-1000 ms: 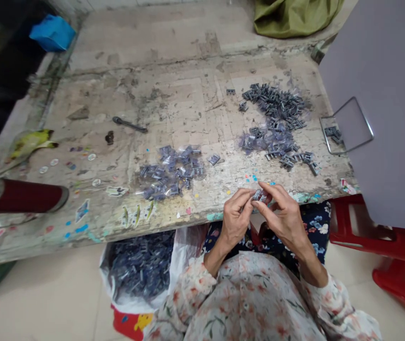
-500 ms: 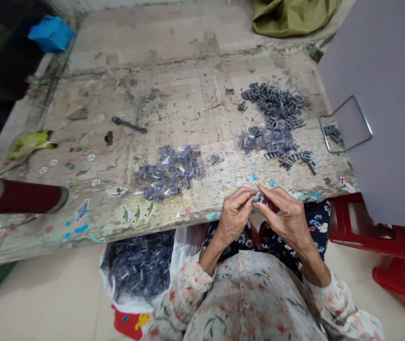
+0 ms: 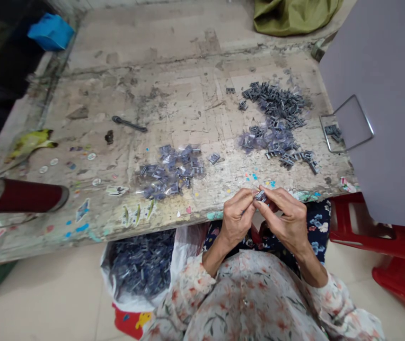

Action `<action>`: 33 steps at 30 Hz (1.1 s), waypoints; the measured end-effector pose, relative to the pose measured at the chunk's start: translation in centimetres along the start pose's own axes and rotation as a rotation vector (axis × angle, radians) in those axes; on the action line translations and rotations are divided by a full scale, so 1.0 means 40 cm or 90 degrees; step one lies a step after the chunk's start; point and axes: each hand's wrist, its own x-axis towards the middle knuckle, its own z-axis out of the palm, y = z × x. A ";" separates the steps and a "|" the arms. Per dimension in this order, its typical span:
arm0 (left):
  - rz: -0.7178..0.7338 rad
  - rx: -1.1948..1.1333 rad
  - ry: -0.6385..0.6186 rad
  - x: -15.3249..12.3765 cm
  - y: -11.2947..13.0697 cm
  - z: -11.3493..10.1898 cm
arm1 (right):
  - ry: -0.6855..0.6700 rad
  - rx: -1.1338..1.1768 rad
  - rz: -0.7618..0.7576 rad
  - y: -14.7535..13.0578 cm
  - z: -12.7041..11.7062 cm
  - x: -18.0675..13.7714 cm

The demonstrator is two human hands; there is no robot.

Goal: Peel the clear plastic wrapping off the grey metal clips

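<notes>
My left hand (image 3: 236, 219) and my right hand (image 3: 286, 218) meet just off the near edge of the worn table (image 3: 174, 71), above my lap. Both pinch one small grey metal part (image 3: 259, 195) between their fingertips. A pile of the same parts in small clear bags (image 3: 170, 171) lies on the table to the left of my hands. A bigger heap of loose grey parts (image 3: 275, 118) lies further back on the right.
A plastic bag full of packed parts (image 3: 142, 265) stands on the floor under the table edge. A dark red cylinder (image 3: 21, 195) lies at the left, a wire-handled grey board (image 3: 383, 94) at the right, red stools (image 3: 394, 255) beside me. A small metal tool (image 3: 128, 124) lies mid-table.
My hands have stayed at the table edge with the part; the fingers have shifted slightly around it. Nothing else has moved.
</notes>
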 end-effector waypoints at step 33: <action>-0.028 0.292 -0.009 0.002 -0.098 0.039 | -0.002 -0.087 -0.063 0.190 0.038 -0.029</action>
